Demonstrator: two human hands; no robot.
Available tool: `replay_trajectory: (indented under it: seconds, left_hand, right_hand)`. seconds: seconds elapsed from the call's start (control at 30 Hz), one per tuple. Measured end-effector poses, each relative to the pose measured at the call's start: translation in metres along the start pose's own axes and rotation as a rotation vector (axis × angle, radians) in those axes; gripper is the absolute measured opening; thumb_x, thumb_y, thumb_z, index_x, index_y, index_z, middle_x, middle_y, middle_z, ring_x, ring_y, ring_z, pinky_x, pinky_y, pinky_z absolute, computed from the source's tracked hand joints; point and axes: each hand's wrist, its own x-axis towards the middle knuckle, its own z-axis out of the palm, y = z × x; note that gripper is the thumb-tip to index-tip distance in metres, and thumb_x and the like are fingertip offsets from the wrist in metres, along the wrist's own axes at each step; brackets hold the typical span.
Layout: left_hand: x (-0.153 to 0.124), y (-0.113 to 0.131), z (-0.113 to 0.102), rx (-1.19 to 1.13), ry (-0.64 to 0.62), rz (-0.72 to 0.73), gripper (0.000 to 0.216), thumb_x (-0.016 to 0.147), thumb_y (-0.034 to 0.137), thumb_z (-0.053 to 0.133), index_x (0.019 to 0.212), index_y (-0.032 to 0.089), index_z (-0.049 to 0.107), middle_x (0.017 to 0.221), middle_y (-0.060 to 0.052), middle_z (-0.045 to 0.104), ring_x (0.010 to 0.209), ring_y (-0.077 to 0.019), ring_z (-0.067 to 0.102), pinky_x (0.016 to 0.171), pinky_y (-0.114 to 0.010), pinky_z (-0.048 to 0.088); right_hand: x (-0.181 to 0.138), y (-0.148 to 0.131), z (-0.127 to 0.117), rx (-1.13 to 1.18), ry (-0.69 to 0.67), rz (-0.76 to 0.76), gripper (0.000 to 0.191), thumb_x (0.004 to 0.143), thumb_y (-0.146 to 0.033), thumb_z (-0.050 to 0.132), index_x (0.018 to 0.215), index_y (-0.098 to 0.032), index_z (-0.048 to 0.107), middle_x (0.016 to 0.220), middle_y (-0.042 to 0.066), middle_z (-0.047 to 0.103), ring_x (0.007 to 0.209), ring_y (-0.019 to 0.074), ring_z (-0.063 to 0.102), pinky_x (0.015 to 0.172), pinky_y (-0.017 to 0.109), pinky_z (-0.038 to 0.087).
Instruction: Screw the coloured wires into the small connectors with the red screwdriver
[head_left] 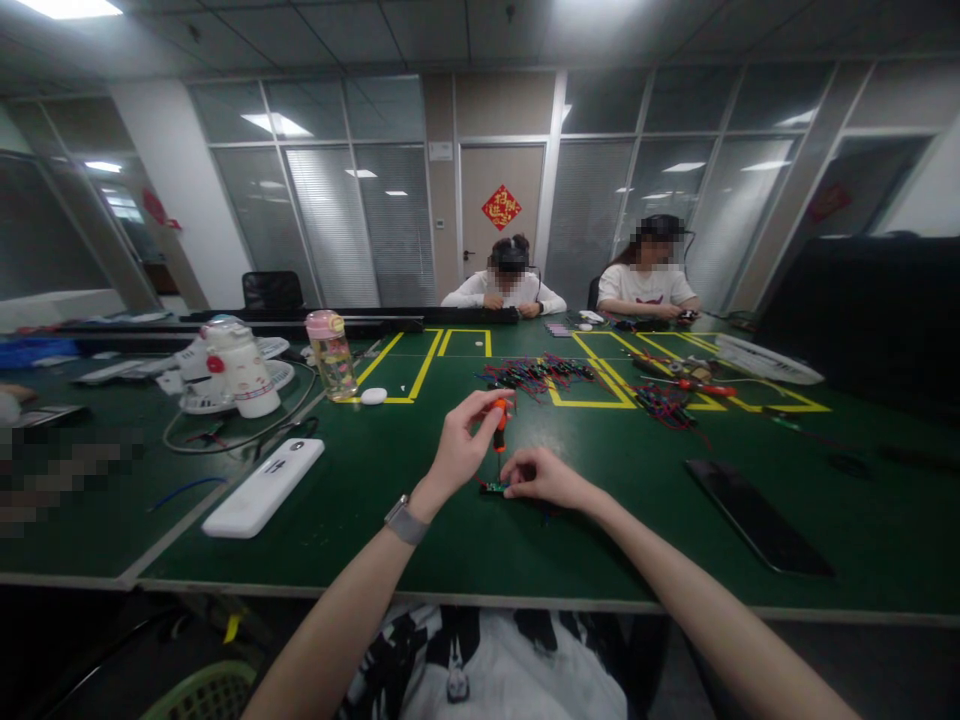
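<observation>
My left hand (466, 437) grips the orange and black handle of a screwdriver (500, 430), which stands upright. Its thin shaft points down at a small green circuit board (491, 489) lying on the table. My right hand (541, 476) pinches the right end of that board, its fingers partly hiding it. A short red wire shows at the board's left end. Whether the screwdriver's tip sits in a screw is too small to tell.
A pile of red, blue and black wired boards (540, 373) lies ahead, with another bundle (664, 405) to its right. A white power bank (264, 488) is at left, a black phone (757, 515) at right. Bottles (330, 358) stand back left. Two people sit across the table.
</observation>
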Motion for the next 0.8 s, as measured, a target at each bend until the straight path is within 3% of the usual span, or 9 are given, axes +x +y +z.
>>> replay_trajectory:
  seconds: [0.13, 0.37, 0.47, 0.67, 0.8]
  left_hand:
    - [-0.0001, -0.0032, 0.0008, 0.082, 0.048, 0.04, 0.019, 0.084, 0.026, 0.062, 0.101, 0.02, 0.067, 0.096, -0.004, 0.058, 0.087, -0.0138, 0.059, 0.075, -0.022, 0.049]
    - [0.0006, 0.0017, 0.0001, -0.031, -0.023, -0.016, 0.032, 0.096, 0.029, 0.041, 0.119, 0.019, 0.06, 0.108, -0.009, 0.061, 0.095, -0.0169, 0.061, 0.085, -0.029, 0.049]
    - [0.0008, 0.0011, 0.0003, -0.065, -0.019, -0.032, 0.031, 0.094, 0.029, 0.044, 0.119, 0.018, 0.059, 0.105, -0.009, 0.062, 0.089, -0.016, 0.062, 0.082, -0.029, 0.051]
    - [0.0005, -0.0026, 0.0013, 0.086, 0.043, 0.039, 0.016, 0.086, 0.027, 0.059, 0.099, 0.02, 0.067, 0.096, -0.005, 0.057, 0.085, -0.0141, 0.058, 0.072, -0.023, 0.049]
    - [0.0001, -0.0017, 0.0014, 0.076, 0.023, 0.03, 0.021, 0.088, 0.029, 0.057, 0.105, 0.021, 0.067, 0.1, -0.006, 0.057, 0.088, -0.0148, 0.058, 0.074, -0.024, 0.05]
  right_hand:
    - [0.0004, 0.0037, -0.0004, -0.019, 0.016, -0.013, 0.022, 0.063, -0.029, 0.078, 0.076, -0.013, 0.072, 0.065, 0.001, 0.063, 0.058, 0.0121, 0.054, 0.056, 0.023, 0.041]
    - [0.0006, 0.0035, -0.0031, -0.088, 0.017, -0.067, 0.019, 0.067, -0.03, 0.077, 0.077, -0.014, 0.075, 0.073, 0.004, 0.066, 0.067, 0.0147, 0.058, 0.061, 0.025, 0.044]
    - [0.0005, 0.0019, -0.0033, -0.087, 0.007, -0.077, 0.018, 0.068, -0.03, 0.076, 0.079, -0.015, 0.075, 0.075, 0.004, 0.066, 0.068, 0.0148, 0.058, 0.064, 0.026, 0.044]
    - [0.0003, 0.0008, -0.0034, -0.106, 0.003, -0.108, 0.017, 0.07, -0.03, 0.076, 0.079, -0.016, 0.076, 0.075, 0.004, 0.066, 0.07, 0.0153, 0.058, 0.066, 0.026, 0.044]
    - [0.0001, 0.001, -0.0042, -0.095, -0.001, -0.11, 0.018, 0.07, -0.032, 0.076, 0.079, -0.016, 0.076, 0.075, 0.004, 0.067, 0.071, 0.0156, 0.059, 0.067, 0.027, 0.045]
